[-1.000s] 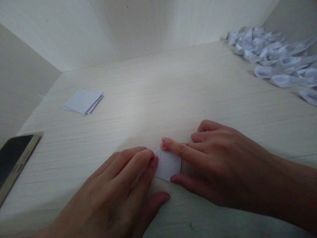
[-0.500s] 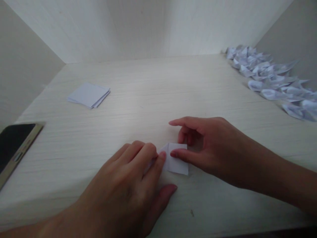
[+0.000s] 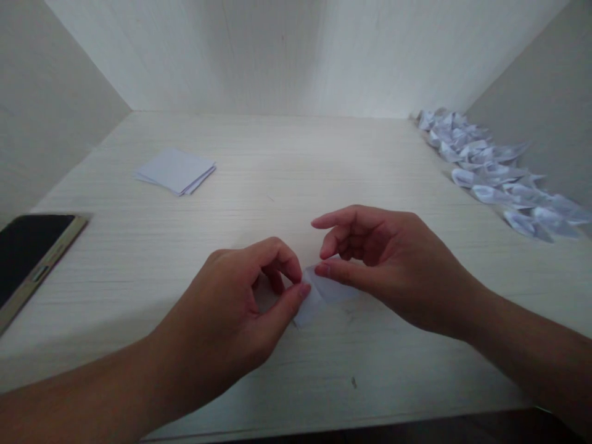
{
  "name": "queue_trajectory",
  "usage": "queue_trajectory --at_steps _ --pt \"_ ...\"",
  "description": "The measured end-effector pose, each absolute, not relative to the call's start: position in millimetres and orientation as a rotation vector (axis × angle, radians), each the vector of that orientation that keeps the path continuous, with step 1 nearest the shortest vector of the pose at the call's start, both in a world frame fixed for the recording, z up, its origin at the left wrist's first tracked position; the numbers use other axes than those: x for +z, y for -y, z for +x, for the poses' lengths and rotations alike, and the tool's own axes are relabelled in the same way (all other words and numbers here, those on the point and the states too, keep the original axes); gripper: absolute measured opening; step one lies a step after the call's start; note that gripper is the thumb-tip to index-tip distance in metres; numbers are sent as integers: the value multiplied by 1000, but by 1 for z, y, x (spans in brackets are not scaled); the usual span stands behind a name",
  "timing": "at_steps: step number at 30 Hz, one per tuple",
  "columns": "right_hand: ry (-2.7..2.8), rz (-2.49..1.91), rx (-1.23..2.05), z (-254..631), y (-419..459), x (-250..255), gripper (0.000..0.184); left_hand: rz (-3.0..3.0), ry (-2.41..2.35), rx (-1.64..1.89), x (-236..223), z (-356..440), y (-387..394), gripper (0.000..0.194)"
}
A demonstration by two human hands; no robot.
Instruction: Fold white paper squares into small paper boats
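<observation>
A small piece of folded white paper (image 3: 311, 306) lies between my hands near the front of the table, slightly blurred. My left hand (image 3: 250, 296) pinches its left edge between thumb and index finger. The thumb of my right hand (image 3: 383, 265) rests on the upper part of the paper, while its index finger stretches out above, apart from the thumb. The right hand's other fingers are curled and partly cover the paper's far edge.
A stack of square white paper sheets (image 3: 176, 171) lies at the back left. A phone (image 3: 37, 259) sits at the left edge. Along the right wall runs a pile of folded white paper pieces (image 3: 485, 160). Pale walls stand at the back and both sides.
My left hand has turned from lying palm-down over the paper to pinching its edge. The paper has rotated. My right hand stays near it, and the whole view has shifted a little.
</observation>
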State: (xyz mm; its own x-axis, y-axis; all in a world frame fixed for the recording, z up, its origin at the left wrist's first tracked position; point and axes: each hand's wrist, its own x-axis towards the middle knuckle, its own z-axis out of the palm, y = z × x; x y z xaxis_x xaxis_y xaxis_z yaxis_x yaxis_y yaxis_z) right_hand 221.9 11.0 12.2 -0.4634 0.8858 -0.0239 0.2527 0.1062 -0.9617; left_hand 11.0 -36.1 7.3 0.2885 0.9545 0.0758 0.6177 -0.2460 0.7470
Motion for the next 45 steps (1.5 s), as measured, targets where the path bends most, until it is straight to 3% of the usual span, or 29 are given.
queue_trajectory --at_steps 7,16,29,37,42,45 --pt "1836 -1147 1319 217 -6 6 34 1786 -1388 823 8 15 38 10" --pt "1812 -1170 1270 212 0 5 10 1604 -1343 913 8 18 39 9" --pt "2168 -1026 725 218 11 1 12 1463 -1315 926 8 19 38 6" --pt "2161 -958 778 222 13 1 15 1444 -1251 861 9 18 35 16" --pt "2184 -1019 785 221 10 3 11 1484 -1290 782 7 15 34 14" --pt "2247 -1075 730 221 7 1 11 1804 -1393 752 4 11 36 7"
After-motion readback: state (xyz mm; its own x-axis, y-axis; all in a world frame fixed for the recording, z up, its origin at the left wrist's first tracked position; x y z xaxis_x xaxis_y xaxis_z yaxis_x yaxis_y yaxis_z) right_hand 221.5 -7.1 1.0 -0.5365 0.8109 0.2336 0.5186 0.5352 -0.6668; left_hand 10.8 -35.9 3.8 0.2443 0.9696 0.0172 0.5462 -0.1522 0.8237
